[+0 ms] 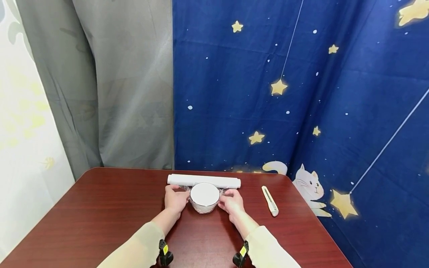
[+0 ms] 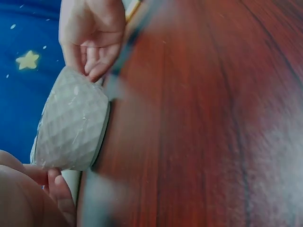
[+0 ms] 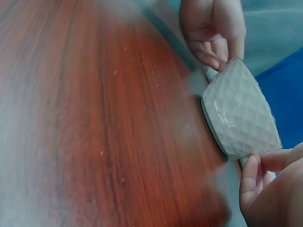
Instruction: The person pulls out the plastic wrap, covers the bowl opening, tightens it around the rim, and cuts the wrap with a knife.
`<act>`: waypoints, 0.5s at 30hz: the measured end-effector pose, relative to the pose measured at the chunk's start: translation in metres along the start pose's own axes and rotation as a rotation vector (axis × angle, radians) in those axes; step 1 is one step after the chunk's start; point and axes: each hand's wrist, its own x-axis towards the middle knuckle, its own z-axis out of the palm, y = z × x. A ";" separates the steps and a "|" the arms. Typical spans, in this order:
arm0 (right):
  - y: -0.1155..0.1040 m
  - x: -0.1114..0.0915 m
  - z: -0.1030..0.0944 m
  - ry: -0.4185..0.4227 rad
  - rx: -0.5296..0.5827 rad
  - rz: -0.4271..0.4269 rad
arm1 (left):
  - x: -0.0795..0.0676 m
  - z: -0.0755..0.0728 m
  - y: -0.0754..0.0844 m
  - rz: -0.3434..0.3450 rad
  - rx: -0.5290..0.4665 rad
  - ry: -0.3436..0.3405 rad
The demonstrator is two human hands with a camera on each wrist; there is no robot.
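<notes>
A white bowl (image 1: 205, 194) with a dark rim and a diamond-patterned side stands upright on the table, between the two hands. Clear plastic wrap (image 3: 226, 117) covers its side with shiny creases, and loose wrap sticks out left and right near the rim. My left hand (image 1: 176, 200) pinches the wrap at the bowl's left side, thumb and fingers together. On the opposite side my right hand (image 1: 232, 203) pinches the wrap in the same way. Both wrist views show the bowl (image 2: 71, 124) from its side, with fingertips touching it at either end.
A white roll (image 1: 187, 180) lies crosswise just behind the bowl, near the table's far edge. To the right a cream utility knife (image 1: 270, 201) lies on the reddish-brown table (image 1: 110, 212). Grey and blue curtains (image 1: 218, 111) hang behind the table.
</notes>
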 end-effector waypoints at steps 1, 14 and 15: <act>0.000 0.000 0.000 -0.012 -0.012 -0.011 | 0.000 0.000 0.000 0.020 0.026 0.006; -0.001 -0.004 -0.007 -0.108 -0.200 -0.128 | -0.005 -0.008 0.002 0.142 0.296 -0.085; -0.001 -0.005 -0.007 -0.118 -0.217 -0.132 | -0.006 -0.009 0.002 0.144 0.314 -0.089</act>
